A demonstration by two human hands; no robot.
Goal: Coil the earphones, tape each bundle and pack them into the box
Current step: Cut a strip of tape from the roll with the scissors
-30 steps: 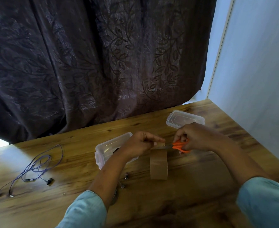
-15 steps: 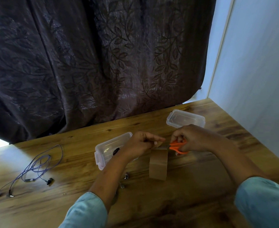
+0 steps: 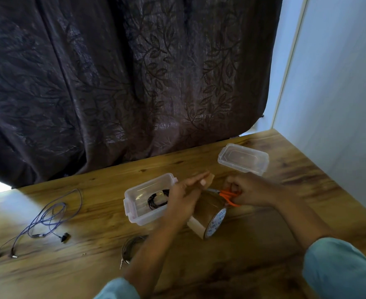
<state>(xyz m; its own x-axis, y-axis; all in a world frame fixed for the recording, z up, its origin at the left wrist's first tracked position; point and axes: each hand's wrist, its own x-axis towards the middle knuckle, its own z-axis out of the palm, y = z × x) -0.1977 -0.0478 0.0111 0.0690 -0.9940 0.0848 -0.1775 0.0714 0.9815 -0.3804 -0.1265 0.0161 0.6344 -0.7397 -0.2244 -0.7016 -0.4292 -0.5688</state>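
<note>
Tabletop (image 3: 264,266), outstretched left hand (image 3: 184,197) with tape (image 3: 210,177)

Both forearms reach in from the bottom edge, bare below pale blue sleeves (image 3: 339,268). The left hand (image 3: 185,198) points forward, fingers stretched long, thumb pressed to the fingertips and pinching a tape strip (image 3: 210,179). Just beside it, the right hand (image 3: 250,190) is knuckles-up, fingers curled tight through the scissors (image 3: 229,196).

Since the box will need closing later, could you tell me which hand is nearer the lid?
Right. The right hand, holding orange scissors, sits just in front of the lid; the left hand is farther left, by the open box.
</note>
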